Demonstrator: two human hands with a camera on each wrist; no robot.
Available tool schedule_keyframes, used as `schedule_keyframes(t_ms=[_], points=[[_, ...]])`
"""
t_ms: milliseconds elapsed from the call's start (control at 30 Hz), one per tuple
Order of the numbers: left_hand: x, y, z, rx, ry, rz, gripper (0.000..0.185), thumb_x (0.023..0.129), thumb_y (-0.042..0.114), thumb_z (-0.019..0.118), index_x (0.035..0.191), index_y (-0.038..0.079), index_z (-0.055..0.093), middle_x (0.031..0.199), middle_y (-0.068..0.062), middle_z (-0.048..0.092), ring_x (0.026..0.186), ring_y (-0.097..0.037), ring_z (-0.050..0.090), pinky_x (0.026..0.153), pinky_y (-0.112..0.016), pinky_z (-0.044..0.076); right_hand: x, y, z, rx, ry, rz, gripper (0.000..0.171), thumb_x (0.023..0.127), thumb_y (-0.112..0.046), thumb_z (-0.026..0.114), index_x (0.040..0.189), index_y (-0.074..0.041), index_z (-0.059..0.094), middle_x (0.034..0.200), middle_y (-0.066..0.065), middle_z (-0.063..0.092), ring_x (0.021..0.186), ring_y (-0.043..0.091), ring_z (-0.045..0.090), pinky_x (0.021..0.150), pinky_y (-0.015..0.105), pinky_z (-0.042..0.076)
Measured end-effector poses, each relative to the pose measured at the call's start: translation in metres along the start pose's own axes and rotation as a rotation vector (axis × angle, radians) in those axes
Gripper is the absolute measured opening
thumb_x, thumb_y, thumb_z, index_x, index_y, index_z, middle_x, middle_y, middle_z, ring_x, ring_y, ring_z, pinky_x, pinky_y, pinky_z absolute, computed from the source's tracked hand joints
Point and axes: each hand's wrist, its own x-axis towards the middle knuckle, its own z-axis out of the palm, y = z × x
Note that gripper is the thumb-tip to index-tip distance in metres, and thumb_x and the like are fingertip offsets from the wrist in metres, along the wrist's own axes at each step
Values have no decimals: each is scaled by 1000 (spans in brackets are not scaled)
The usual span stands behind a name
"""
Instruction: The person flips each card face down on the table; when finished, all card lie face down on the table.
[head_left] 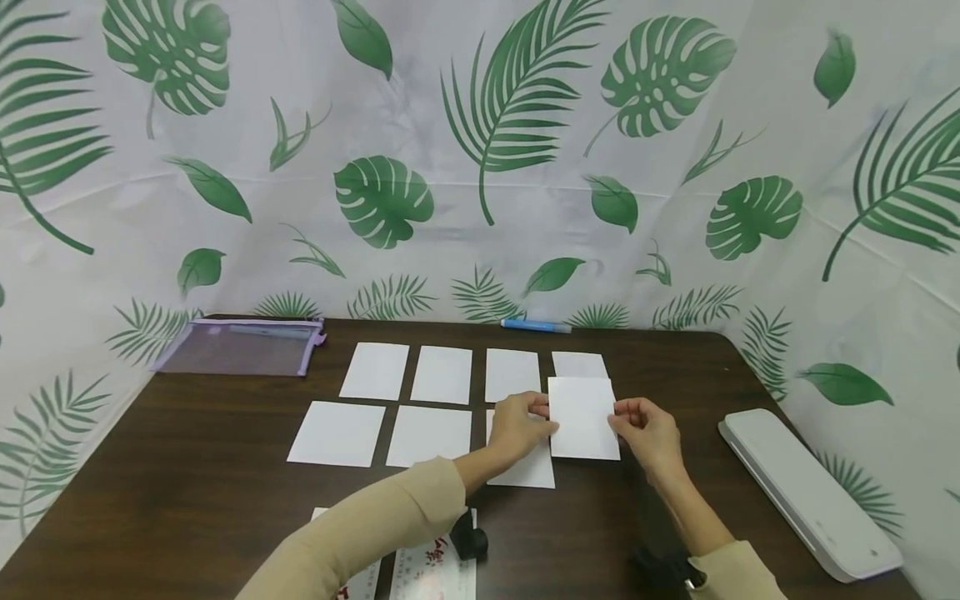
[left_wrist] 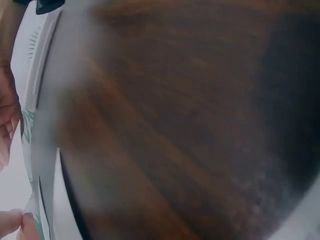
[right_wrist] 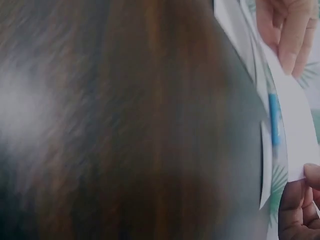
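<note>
Held a white card [head_left: 583, 417] by both side edges: left hand [head_left: 517, 429] pinching its left edge, right hand [head_left: 648, 433] pinching its right edge, card between the two sets of fingertips. Lay under the left fingers, another white card [head_left: 525, 471] on the dark wooden table [head_left: 187, 492]. Lay beyond the fingertips, a row of four white cards [head_left: 442, 374]; left of the left fingers, two more cards [head_left: 382, 434]. Rested right of the right fingers, well apart, a white laminator [head_left: 806, 492]. Lay far beyond the fingertips, a blue pen [head_left: 535, 326].

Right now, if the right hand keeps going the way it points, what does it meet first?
The right hand points up-left, already pinching the white card. Past it, probably the left hand on the card's other edge, though depth is unclear.
</note>
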Motion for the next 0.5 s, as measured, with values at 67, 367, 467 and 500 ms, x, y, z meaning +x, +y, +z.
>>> schedule_keyframes(t_ms=[67, 367, 467, 500], points=[[-1, 0, 3, 34, -8, 26, 38, 73, 5, 77, 109, -1, 67, 85, -5, 71, 82, -15, 62, 71, -22, 47, -1, 4, -2, -43, -9, 3, 22, 85, -5, 67, 103, 7, 61, 81, 9, 62, 65, 6, 54, 58, 17, 52], [-4, 2, 11, 63, -30, 83, 48, 75, 3, 75, 120, 1, 62, 89, -7, 72, 45, -4, 32, 44, -16, 30, 0, 13, -8, -110, -1, 24, 21, 83, -7, 70, 98, 6, 63, 77, 8, 63, 62, 11, 56, 55, 20, 53], [-5, 3, 12, 112, -64, 105, 46, 75, 4, 76, 119, -1, 63, 88, -7, 72, 52, -5, 43, 48, -16, 34, 0, 15, -10, -135, -3, 31, 22, 81, -8, 72, 96, 5, 63, 74, 7, 61, 61, 12, 55, 54, 20, 52], [-5, 4, 12, 136, -78, 112, 45, 75, 5, 76, 118, -1, 63, 86, -7, 72, 56, -6, 48, 50, -15, 36, 0, 16, -11, -151, -7, 32, 21, 81, -8, 72, 95, 5, 63, 72, 6, 60, 60, 12, 55, 52, 20, 51]])
